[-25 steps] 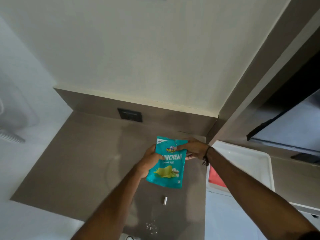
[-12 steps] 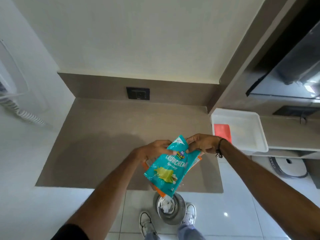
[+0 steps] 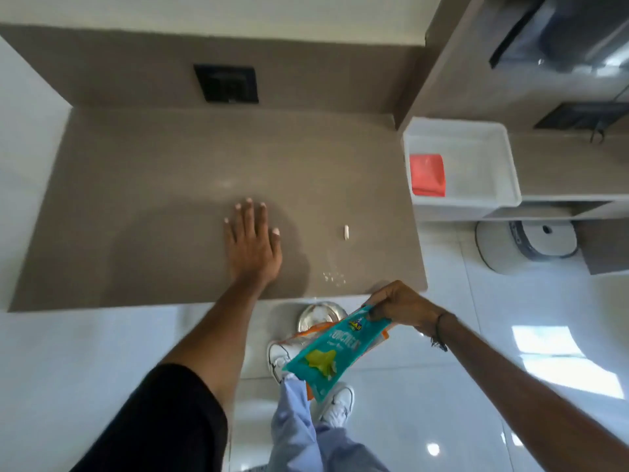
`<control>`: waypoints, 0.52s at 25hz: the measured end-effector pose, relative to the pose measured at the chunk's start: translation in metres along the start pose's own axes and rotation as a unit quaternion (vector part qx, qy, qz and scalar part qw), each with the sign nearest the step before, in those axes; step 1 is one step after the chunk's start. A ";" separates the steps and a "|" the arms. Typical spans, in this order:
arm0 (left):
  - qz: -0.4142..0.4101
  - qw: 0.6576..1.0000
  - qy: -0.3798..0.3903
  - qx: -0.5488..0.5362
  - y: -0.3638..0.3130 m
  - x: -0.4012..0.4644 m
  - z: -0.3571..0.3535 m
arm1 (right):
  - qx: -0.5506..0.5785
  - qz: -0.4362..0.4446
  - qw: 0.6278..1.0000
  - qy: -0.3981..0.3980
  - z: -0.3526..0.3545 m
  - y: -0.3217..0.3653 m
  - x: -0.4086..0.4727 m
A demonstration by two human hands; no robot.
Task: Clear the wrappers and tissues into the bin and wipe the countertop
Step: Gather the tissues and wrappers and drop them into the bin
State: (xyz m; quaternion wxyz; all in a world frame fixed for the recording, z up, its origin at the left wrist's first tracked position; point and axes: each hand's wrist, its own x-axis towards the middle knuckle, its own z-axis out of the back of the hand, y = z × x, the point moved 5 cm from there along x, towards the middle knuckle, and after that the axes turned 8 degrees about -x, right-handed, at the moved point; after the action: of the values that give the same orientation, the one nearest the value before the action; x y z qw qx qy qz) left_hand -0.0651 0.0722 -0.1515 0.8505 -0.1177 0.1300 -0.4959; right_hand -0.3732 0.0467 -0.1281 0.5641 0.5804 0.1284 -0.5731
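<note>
My right hand (image 3: 400, 306) pinches teal chip wrapper (image 3: 335, 354) top; long axis slants down-left over steel bin (image 3: 318, 316). Left hand (image 3: 252, 241) splayed flat on countertop (image 3: 153, 199).

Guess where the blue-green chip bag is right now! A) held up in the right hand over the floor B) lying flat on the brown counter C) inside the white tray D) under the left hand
A: the right hand pinches the top of the chip bag so it hangs past the edge of the counter, above the bin, while the left hand lies flat and empty on the counter.
</note>
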 end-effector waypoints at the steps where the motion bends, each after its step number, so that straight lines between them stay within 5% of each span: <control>1: 0.004 1.000 0.000 0.003 0.001 0.004 -0.003 | 0.012 -0.017 0.999 -0.036 -0.010 -0.024 0.004; 6: -0.004 0.998 -0.037 0.042 0.009 0.008 -0.015 | 0.088 -0.136 0.967 -0.196 -0.058 -0.117 0.051; 13: -0.009 0.996 -0.071 0.062 0.010 0.009 -0.016 | 0.004 -0.174 0.957 -0.230 -0.094 -0.150 0.124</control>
State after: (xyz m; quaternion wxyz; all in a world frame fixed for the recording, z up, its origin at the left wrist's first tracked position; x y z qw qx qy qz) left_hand -0.0583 0.0680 -0.1711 0.8585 -0.1014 0.0372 -0.5013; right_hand -0.4048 0.1104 -0.3322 0.4677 0.4037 0.0913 -0.7810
